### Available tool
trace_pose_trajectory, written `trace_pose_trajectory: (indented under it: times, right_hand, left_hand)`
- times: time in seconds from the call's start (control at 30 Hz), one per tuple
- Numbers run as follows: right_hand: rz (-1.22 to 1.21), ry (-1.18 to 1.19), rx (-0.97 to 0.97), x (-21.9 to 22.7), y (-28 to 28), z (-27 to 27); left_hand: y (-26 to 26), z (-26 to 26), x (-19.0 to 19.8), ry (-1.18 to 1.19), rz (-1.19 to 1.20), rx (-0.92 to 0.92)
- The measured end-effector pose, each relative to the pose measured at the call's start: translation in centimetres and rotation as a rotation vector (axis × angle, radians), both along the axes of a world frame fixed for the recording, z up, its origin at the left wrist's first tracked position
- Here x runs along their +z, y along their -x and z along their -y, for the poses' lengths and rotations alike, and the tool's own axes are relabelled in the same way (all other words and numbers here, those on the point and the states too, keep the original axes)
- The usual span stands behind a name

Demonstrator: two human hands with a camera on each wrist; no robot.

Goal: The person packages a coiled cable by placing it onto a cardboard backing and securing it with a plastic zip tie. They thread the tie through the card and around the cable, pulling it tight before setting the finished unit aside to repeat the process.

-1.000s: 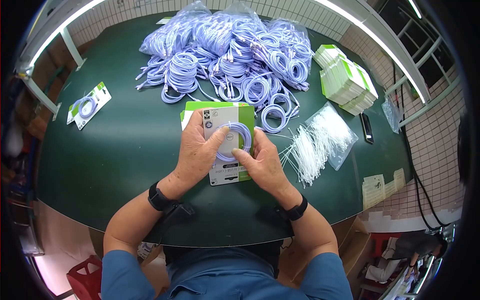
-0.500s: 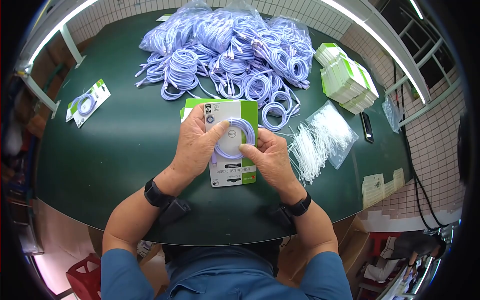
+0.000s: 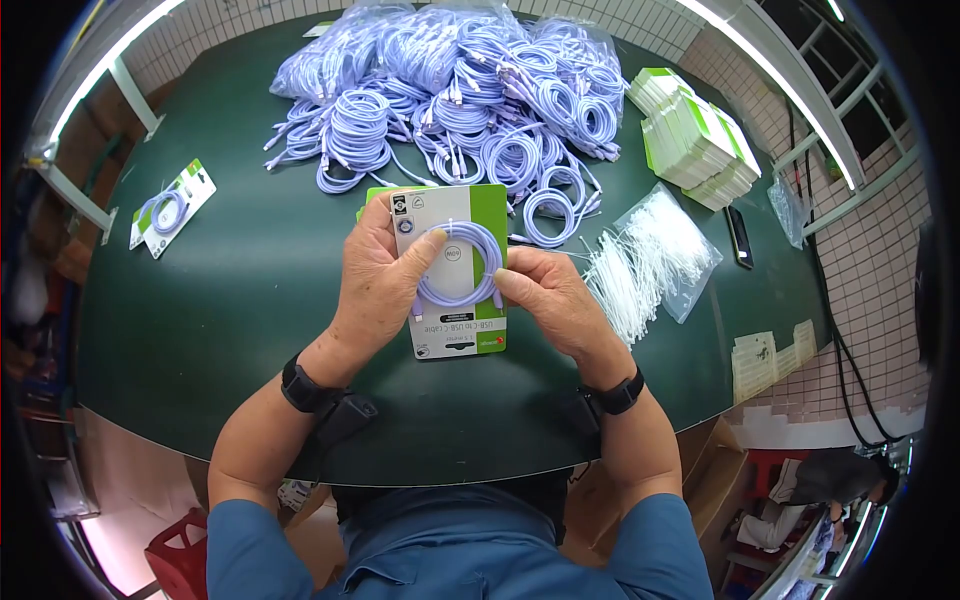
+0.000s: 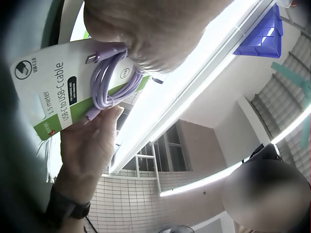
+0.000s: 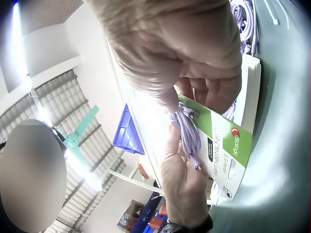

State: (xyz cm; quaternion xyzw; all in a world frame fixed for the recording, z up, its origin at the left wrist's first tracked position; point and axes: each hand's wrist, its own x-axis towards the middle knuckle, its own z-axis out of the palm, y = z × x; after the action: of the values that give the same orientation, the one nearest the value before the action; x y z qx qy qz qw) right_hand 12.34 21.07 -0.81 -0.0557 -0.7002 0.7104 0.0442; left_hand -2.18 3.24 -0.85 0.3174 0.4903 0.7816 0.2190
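A white and green packaging card [image 3: 432,325] printed "USB-C to USB-C cable" is held upside down in the head view. A coiled lilac USB-C cable [image 3: 490,250] lies on its face. My left hand [image 3: 375,275] grips the card's left side, thumb on the coil and fingers behind. My right hand [image 3: 560,300] pinches the right edge, its thumb tip at the coil's side. Both cable plugs hang below the coil; one plug [image 4: 92,59] shows closely in the left wrist view. Behind the card, the green edge of more cards [image 3: 372,193] peeks out.
A large heap of lilac cables [image 3: 450,100], partly bagged, covers the table's back. Stacked cards [image 3: 690,140] stand at right, near white cable ties [image 3: 640,270] in a bag and a black phone [image 3: 739,238]. Two cards with a cable [image 3: 172,212] lie at left.
My right thumb has slid off the coil's face to its outer right side, and a plug there has come into view. The card has shifted slightly up and left.
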Motion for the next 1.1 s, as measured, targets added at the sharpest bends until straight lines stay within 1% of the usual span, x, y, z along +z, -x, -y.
trace_pose_trajectory:
  times: [0.03, 0.13, 0.23, 0.27, 0.3, 0.37, 0.4, 0.43, 0.53, 0.57, 0.67, 0.77, 0.8, 0.83, 0.93, 1.1]
  right_hand:
    - [-0.002, -0.001, -0.001, 0.1, 0.0, 0.1]
    - [-0.113, 0.073, -0.182, 0.8, 0.0, 1.1]
    - [-0.158, 0.011, -0.199, 0.9, 0.1, 1.6]
    - [-0.171, -0.02, -0.212, 0.9, 0.0, 1.8]
    - [-0.183, -0.018, -0.216, 0.7, 0.0, 2.0]
    - [-0.285, -0.401, -0.342, -0.1, 0.1, 2.2]
    - [-0.329, -0.592, -0.407, -0.2, 0.2, 2.3]
    - [-0.335, -0.59, -0.417, -0.3, 0.2, 2.2]
    - [-0.447, -0.936, -0.529, -0.1, 0.2, 1.5]
    - [-0.451, -0.938, -0.534, -0.1, 0.3, 1.4]
    - [-0.619, -1.043, -0.548, -0.4, 0.5, 1.2]
    - [-0.65, -1.072, -0.559, -0.1, 0.6, 0.7]
    - [-0.665, -1.085, -0.561, 0.0, 0.6, 0.6]
    - [-0.667, -1.087, -0.561, -0.1, 0.6, 0.5]
    - [-0.537, -1.079, -0.449, -0.4, 0.5, 0.2]
    - [-0.547, -1.104, -0.459, 0.0, 0.4, 0.0]
  left_hand:
    - [-0.1, 0.0, 0.1, -0.004, -0.005, 0.008]
    - [-0.2, 0.1, 0.4, -0.019, -0.034, 0.03]
    - [-0.2, 0.1, 0.1, -0.127, 0.032, 0.139]
    - [-0.3, 0.0, 0.1, -0.128, 0.018, 0.136]
    - [-0.6, 0.0, -0.1, -0.152, 0.112, 0.132]
    - [-0.9, -0.2, -0.2, -0.2, 0.299, 0.115]
    - [-0.8, -0.2, -0.3, -0.198, 0.288, 0.107]
    - [-0.8, -0.2, -0.3, -0.184, 0.289, 0.094]
    - [-0.8, -0.1, -0.7, -0.161, 0.289, 0.069]
    - [-0.7, -0.1, -1.0, -0.131, 0.27, 0.062]
    - [-0.5, 0.1, -1.6, -0.07, 0.227, 0.044]
    - [-0.4, 0.2, -1.7, 0.031, 0.194, 0.092]
    - [-0.4, 0.2, -1.7, 0.028, 0.191, 0.091]
    - [-0.5, 0.3, -1.5, 0.046, 0.168, 0.096]
    - [-0.7, 0.3, -1.0, 0.084, 0.118, 0.101]
    - [-0.9, 0.3, -1.5, 0.071, 0.157, 0.078]
